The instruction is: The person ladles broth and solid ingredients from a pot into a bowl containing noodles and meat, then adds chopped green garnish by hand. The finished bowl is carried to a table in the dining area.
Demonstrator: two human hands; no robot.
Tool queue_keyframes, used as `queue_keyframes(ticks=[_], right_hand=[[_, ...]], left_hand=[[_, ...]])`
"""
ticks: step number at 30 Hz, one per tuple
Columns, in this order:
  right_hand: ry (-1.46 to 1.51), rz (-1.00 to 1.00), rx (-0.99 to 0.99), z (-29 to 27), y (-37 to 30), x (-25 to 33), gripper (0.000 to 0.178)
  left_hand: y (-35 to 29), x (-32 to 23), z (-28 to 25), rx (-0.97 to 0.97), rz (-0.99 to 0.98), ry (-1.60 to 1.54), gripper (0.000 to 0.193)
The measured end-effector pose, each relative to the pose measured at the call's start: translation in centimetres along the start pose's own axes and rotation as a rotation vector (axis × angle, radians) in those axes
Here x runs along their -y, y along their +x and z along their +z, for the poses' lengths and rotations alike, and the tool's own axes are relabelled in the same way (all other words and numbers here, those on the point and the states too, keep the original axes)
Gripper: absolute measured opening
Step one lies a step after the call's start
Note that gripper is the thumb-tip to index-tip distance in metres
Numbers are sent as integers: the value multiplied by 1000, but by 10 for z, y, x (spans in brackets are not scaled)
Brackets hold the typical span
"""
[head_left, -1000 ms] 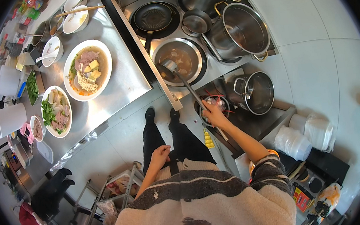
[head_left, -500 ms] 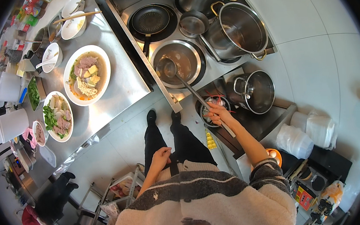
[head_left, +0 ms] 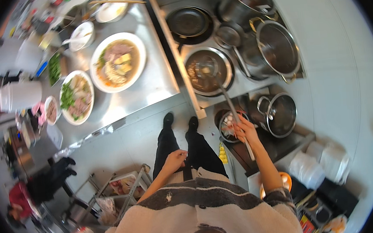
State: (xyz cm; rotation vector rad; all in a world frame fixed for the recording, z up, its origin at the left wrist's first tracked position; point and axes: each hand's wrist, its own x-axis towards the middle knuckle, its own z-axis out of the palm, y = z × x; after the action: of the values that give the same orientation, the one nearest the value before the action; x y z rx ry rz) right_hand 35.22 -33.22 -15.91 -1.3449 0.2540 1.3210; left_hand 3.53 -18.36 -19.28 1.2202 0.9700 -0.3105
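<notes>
My right hand is wrapped around the long handle of a steel ladle. The ladle's bowl sits in brown liquid near the middle of a wide steel pan on the stove; small pieces float at the left of it. At my waist, my left hand is loosely closed, with nothing visible in it. On the counter to the left stand a large white bowl of soup with sliced meat, yellow cubes and noodles, and an oval white dish of greens and meat.
Beside the pan are a black frying pan, a small saucepan and a tall stockpot. A lower steel pot stands right of my right hand. The steel counter edge lies left of the stove. Another person is at far left.
The ladle's bowl has moved from the left side of the pan to its middle, my right hand still on the handle. The whole view has shifted, so counter and stove appear farther right.
</notes>
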Motion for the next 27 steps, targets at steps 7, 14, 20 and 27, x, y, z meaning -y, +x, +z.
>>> queue_keyframes(ticks=[7,14,20,27], right_hand=[[-90,-176,66,77,-89,68,50],[-409,-284,346,185,-106,97,52],[-667,-202,604,279,-62,80,55],[-1321,-864,720,343,-19,36,57]], left_hand=[[-2,-1,-7,-33,56,1,29],[-14,-3,-16,-117,143,-41,29],[-23,4,-22,-190,175,-74,28],[-31,13,-26,-243,179,-168,29]])
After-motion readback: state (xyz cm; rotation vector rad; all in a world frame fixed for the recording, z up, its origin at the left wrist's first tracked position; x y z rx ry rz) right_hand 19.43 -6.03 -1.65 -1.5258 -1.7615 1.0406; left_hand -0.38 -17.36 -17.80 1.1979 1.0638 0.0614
